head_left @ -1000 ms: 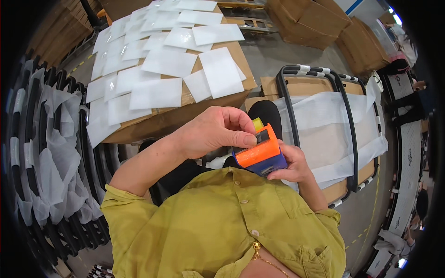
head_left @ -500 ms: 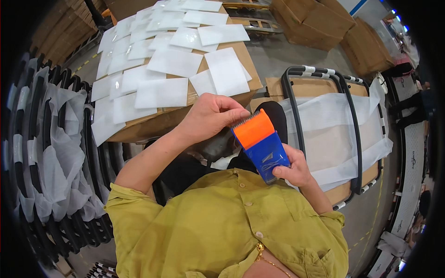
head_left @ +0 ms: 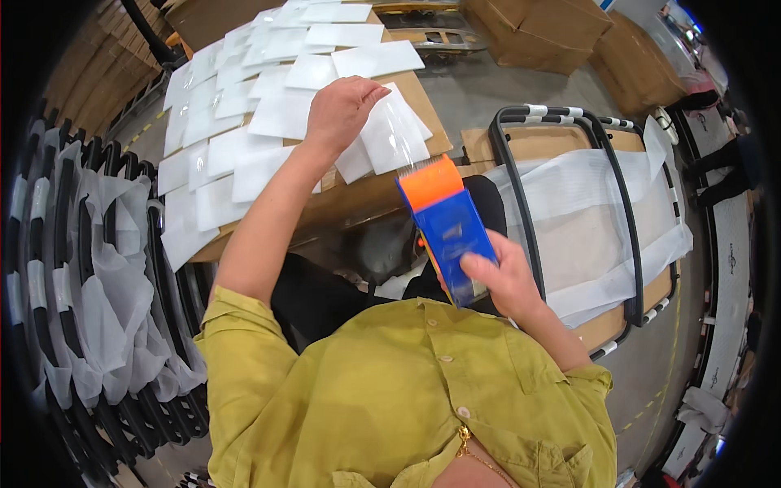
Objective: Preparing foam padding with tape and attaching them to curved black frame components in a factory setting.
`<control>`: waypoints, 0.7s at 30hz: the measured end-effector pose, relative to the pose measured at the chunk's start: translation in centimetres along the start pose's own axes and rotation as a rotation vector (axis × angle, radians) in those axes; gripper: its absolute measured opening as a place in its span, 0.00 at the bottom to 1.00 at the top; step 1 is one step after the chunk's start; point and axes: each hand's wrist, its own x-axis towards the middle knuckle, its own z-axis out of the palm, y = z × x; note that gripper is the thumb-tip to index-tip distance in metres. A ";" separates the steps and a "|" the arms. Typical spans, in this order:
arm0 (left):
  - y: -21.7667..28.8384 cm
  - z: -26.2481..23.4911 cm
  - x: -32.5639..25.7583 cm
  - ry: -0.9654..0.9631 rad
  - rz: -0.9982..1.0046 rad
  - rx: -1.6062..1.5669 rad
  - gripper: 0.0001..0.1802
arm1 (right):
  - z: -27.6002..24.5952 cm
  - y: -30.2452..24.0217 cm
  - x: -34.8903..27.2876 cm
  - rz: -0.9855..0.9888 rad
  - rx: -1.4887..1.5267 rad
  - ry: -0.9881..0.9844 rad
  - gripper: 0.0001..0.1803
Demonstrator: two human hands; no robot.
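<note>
My right hand (head_left: 511,276) is closed around a blue and orange tape dispenser (head_left: 447,224), its toothed edge pointing up and away from me. Farther out and to the left, my left hand (head_left: 342,114) pinches the end of a strip of clear tape (head_left: 399,134). The strip looks drawn out from the dispenser's teeth to my fingertips, though its edges are hard to see. Below that hand, several white foam sheets (head_left: 281,114) lie overlapping on a large cardboard box (head_left: 342,197). My left hand and forearm cover part of them.
To the right stands a black tubular frame (head_left: 622,203) with translucent white wrap (head_left: 573,175) over cardboard. Several more black frames (head_left: 61,236) are stacked at the left, with crumpled wrap (head_left: 114,276). Brown cartons (head_left: 537,32) sit at the back.
My left hand has moved away from the dispenser, up and to the left over the sheets, drawing out tape. The dispenser has tilted more upright and shifted slightly left.
</note>
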 end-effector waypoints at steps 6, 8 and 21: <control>-2.7 4.0 -0.7 -0.203 0.040 0.442 0.09 | 0.7 -0.3 3.7 0.043 0.283 -0.020 0.17; -2.8 3.9 -0.3 -0.020 0.005 0.504 0.06 | 0.6 0.2 4.0 0.021 0.255 -0.044 0.19; 5.4 -2.3 -10.9 -0.509 -1.433 -1.281 0.40 | -0.2 -0.4 2.5 0.084 0.207 -0.046 0.19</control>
